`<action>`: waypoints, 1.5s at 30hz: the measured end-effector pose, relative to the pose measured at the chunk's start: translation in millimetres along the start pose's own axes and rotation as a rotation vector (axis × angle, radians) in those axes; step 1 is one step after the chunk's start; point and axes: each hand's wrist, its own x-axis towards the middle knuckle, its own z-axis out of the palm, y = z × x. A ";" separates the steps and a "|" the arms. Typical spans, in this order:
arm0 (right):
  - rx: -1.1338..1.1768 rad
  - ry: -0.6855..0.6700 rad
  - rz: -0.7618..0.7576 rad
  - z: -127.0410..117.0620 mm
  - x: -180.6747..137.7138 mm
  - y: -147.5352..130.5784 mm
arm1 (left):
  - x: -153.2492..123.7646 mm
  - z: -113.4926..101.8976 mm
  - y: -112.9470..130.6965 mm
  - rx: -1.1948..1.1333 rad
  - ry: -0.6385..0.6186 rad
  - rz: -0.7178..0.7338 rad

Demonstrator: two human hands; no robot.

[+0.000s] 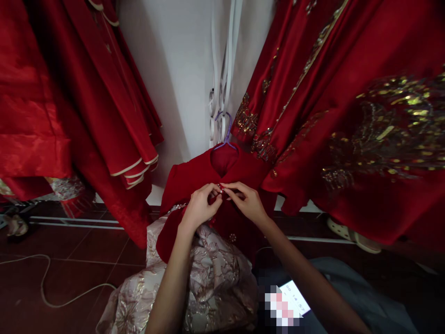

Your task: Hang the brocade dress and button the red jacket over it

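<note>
A dark red velvet garment (194, 178) hangs on a purple hanger (225, 134) in front of me, above a pale floral brocade skirt (212, 278). My left hand (200, 206) and my right hand (245, 200) meet at the garment's front just below the neckline. The fingers of both hands are pinched together on the red cloth at its closure. What sits between the fingertips is too small to make out.
Red satin dresses (86, 102) hang at the left, and a red gown with gold embroidery (347, 120) hangs at the right. Behind is a white wall (181, 69). A white cord (45, 283) lies on the dark red tiled floor. A pale shoe (351, 234) rests under the right gown.
</note>
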 end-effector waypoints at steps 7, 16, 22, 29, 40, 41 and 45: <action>0.074 0.019 0.062 -5.6 -0.5 0.6 | 5.0 2.2 4.8 0.107 0.007 -0.029; 0.110 0.024 0.083 -6.9 1.6 3.0 | 5.3 1.1 7.4 0.172 -0.018 0.005; 0.089 0.003 0.051 -4.0 2.4 2.9 | 5.9 -3.3 6.7 0.215 -0.047 0.035; 0.018 -0.015 0.018 -0.7 5.8 4.4 | 6.2 -1.1 10.3 0.225 -0.114 0.058; 0.058 0.235 0.258 56.6 -67.8 13.0 | -60.3 -25.7 -29.6 0.274 -0.068 -0.287; 0.027 0.236 0.266 60.9 -74.1 14.3 | -63.0 -30.4 -32.2 0.331 -0.085 -0.341; -0.105 0.202 0.262 71.8 -82.3 20.4 | -60.1 -42.5 -21.8 0.510 -0.128 -0.325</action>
